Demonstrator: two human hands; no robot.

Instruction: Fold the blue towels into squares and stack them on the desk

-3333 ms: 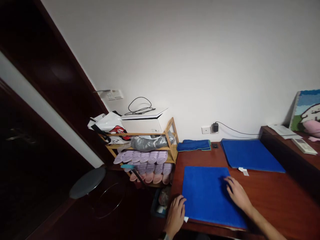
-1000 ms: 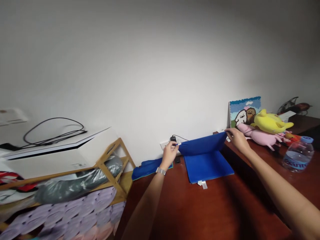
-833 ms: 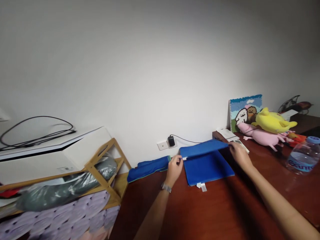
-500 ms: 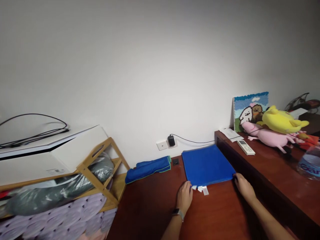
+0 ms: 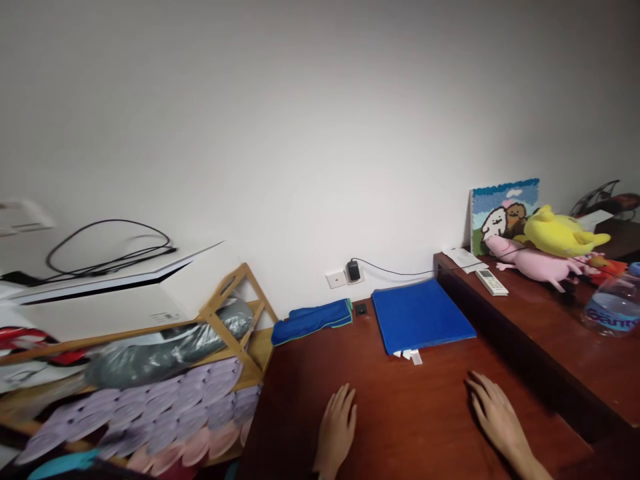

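A flat blue folded cloth (image 5: 423, 317) with white tags along its front edge lies on the reddish-brown wooden tabletop (image 5: 395, 413), near the wall. My left hand (image 5: 337, 423) is in front of it and to its left, fingers extended, holding nothing. To the front right of the cloth, my right hand (image 5: 493, 410) is over the tabletop with its fingers spread and nothing in them. Both hands are apart from the cloth. Farther left, a second blue cloth with green edging (image 5: 313, 320) is folded into a narrow strip by the wall.
At left stands a wooden rack (image 5: 235, 313) with a white box (image 5: 115, 313) and purple slippers (image 5: 165, 400). A raised ledge on the right holds a remote (image 5: 491, 283), plush toys (image 5: 537, 265) and a plastic bottle (image 5: 613, 307). A black charger (image 5: 353, 269) with a cable sits in the wall socket.
Both hands have let go of the blue cloth's front corners and drawn back toward me, opening. The cloth stays flat on the tabletop. The view has shifted a little left.
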